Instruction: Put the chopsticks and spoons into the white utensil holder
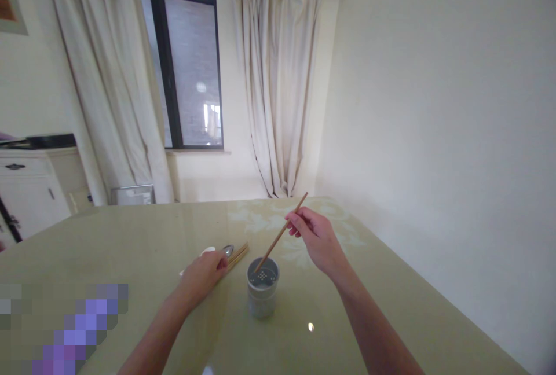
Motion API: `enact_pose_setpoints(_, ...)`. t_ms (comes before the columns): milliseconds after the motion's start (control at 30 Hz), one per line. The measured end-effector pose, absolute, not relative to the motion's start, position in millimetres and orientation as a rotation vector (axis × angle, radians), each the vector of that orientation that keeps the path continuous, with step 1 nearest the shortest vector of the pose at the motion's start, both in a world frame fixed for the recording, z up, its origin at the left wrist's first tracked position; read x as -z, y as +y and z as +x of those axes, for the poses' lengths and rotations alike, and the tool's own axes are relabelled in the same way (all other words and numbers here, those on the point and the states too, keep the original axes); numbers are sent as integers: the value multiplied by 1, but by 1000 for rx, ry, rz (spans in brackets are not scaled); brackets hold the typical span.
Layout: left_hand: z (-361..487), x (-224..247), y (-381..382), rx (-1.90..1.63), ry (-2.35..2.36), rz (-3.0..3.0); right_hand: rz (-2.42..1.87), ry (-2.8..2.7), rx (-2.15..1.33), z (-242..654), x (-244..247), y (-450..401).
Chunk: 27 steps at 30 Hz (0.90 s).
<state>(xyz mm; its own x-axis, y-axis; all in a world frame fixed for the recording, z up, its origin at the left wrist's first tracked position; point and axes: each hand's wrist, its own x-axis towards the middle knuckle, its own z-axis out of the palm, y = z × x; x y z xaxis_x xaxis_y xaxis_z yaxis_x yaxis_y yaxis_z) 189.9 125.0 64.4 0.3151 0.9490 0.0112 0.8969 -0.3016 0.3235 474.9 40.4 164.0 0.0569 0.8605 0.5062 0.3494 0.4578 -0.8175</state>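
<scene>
A grey cylindrical holder [262, 300] with small holes in its bottom stands upright on the table. My right hand [309, 232] pinches a wooden chopstick [278, 238] near its upper end, and the chopstick slants down left with its lower tip inside the holder's mouth. Left of the holder, my left hand [207, 269] rests at several chopsticks [238, 255] lying on the table. Beside its fingers is a metal spoon [228, 250], and a white utensil [208, 249] shows partly behind the hand. The left fingertips are partly hidden, so their grip is unclear.
The glossy greenish table [143, 247] reaches back toward a curtained window [193, 74]. A wall [434, 103] runs along the right side. A white cabinet [30, 184] stands at the far left. A pixelated patch covers the lower left.
</scene>
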Motion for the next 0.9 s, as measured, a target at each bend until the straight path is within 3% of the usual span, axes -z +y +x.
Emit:
enact_pose_setpoints(167,192,-50,124,-104,1777,2351,-1223,-1722,-588,465,-148,47)
enact_pose_setpoints(633,187,-38,129,-132,1765,2294,-1397,-1760,-501,447,-118,64)
enact_pose_setpoints(900,193,-65,126,-433,1585,2300,-1439,-1789,-473,445,-110,66)
